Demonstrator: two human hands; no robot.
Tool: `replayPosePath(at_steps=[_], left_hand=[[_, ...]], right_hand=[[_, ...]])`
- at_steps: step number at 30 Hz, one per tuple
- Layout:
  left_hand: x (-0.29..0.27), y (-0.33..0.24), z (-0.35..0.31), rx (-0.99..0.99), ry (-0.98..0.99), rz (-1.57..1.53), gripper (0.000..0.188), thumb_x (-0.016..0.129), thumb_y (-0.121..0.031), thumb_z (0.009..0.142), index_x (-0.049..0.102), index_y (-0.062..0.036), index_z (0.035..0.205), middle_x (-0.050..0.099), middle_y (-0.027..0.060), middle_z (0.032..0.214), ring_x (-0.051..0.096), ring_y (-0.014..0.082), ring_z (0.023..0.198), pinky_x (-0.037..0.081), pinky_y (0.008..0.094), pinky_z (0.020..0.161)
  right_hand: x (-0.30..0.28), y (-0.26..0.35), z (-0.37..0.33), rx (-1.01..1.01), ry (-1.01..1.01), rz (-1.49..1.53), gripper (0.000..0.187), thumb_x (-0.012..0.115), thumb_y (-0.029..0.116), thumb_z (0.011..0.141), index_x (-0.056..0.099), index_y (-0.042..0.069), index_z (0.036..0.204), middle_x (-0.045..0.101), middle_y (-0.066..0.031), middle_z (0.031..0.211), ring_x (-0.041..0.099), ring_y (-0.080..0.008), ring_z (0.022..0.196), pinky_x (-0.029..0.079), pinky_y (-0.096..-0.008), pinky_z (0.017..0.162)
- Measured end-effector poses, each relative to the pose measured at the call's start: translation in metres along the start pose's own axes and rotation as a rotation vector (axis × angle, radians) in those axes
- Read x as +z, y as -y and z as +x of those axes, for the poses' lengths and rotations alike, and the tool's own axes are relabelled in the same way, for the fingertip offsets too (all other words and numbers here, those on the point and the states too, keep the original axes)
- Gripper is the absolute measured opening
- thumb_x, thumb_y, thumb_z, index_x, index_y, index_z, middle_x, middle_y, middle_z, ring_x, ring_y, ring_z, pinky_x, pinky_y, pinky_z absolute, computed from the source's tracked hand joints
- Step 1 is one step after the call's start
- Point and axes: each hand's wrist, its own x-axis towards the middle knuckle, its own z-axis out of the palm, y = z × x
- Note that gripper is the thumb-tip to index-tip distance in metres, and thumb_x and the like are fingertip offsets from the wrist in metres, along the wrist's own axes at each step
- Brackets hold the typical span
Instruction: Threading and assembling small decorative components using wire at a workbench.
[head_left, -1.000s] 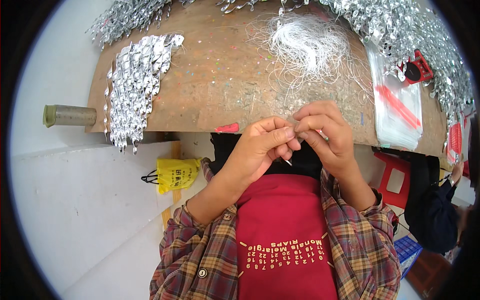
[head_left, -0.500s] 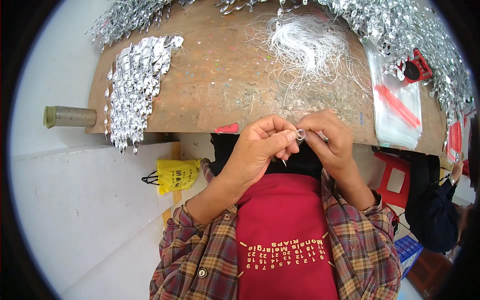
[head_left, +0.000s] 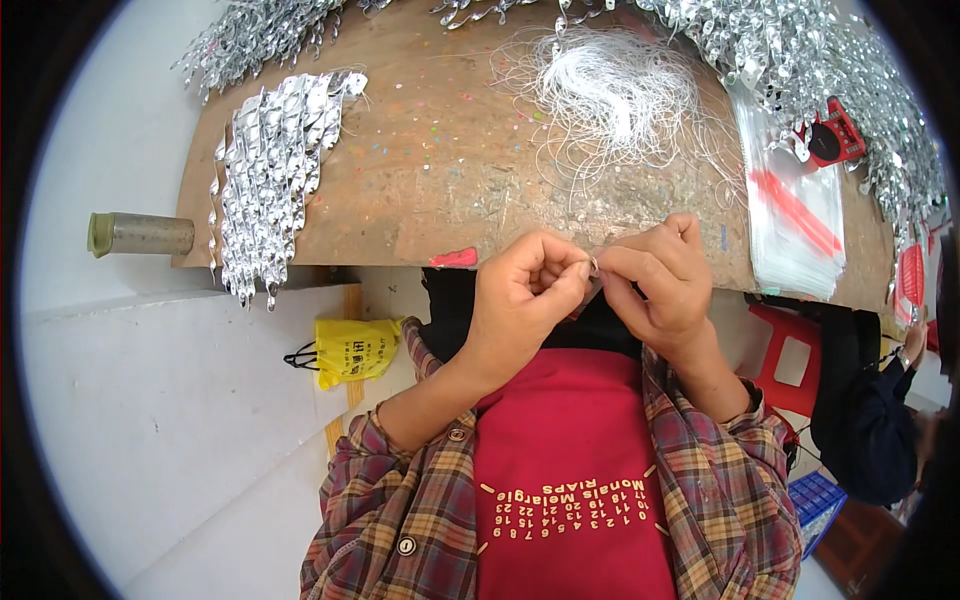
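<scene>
Just off the table's front edge, my left hand (head_left: 528,300) and my right hand (head_left: 662,278) meet fingertip to fingertip. Between them is a small silvery ring (head_left: 595,267), pinched by thumb and forefinger on each side. Most of it is hidden by the fingers, so whether it is metal or looped cord cannot be told. Beyond my hands, a loose tangle of white cord (head_left: 620,95) lies on the brown table (head_left: 420,190). To the left, a bunch of twisted silver spiral strips (head_left: 270,180) hangs slightly over the front edge.
More silver spirals (head_left: 262,40) heap along the back and right (head_left: 765,45). Clear plastic bags (head_left: 795,240) and a red device (head_left: 836,135) lie at right. A metal cylinder (head_left: 150,235) juts out left. Below are a yellow bag (head_left: 355,350) and red stool (head_left: 785,360); another person (head_left: 875,440) sits right.
The ring between my fingertips shows less and looks smaller. My right hand has turned, its fingers curling differently, and both hands remain together at nearly the same spot.
</scene>
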Motion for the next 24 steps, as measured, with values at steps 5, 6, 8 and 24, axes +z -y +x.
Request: replayPosePath(at_steps=[5,6,8,24], left_hand=[[-0.002,-0.002,-0.002,0.046,-0.001,0.032,0.010,0.057,-0.010,0.086,0.057,-0.0018,0.092,0.059,0.0003,0.074,0.048,0.0013,0.063,0.038,0.0152,0.056],[-0.002,-0.004,-0.002,0.009,-0.007,0.010,0.012,0.058,-0.010,0.085,0.059,-0.0023,0.094,0.059,-0.0002,0.074,0.047,0.0012,0.062,0.038,0.0150,0.055],[-0.004,-0.006,-0.002,-0.029,-0.014,-0.012,0.013,0.059,-0.010,0.084,0.060,-0.0027,0.095,0.059,-0.0008,0.074,0.047,0.0011,0.062,0.037,0.0148,0.055],[-0.007,-0.004,-0.001,-0.083,0.009,-0.129,0.011,0.059,-0.011,0.085,0.061,-0.0025,0.090,0.051,-0.0056,0.063,0.039,0.0000,0.051,0.029,0.0147,0.047]], right_hand=[[-0.001,0.000,-0.003,0.104,0.050,0.033,0.014,0.064,0.002,0.066,0.058,0.009,0.077,0.056,-0.0001,0.068,0.052,-0.0152,0.060,0.032,-0.0294,0.062],[0.000,-0.002,-0.007,0.255,-0.002,0.175,0.012,0.062,0.002,0.067,0.058,0.008,0.076,0.056,-0.0011,0.067,0.051,-0.0151,0.061,0.034,-0.0288,0.063],[-0.002,-0.003,-0.010,0.406,-0.055,0.318,0.010,0.061,0.001,0.069,0.057,0.007,0.076,0.055,-0.0022,0.067,0.051,-0.0149,0.061,0.036,-0.0282,0.063],[0.004,0.007,-0.009,0.767,0.156,1.046,0.024,0.062,0.007,0.082,0.060,0.001,0.105,0.057,-0.0015,0.088,0.052,-0.0060,0.077,0.042,-0.0205,0.065]])
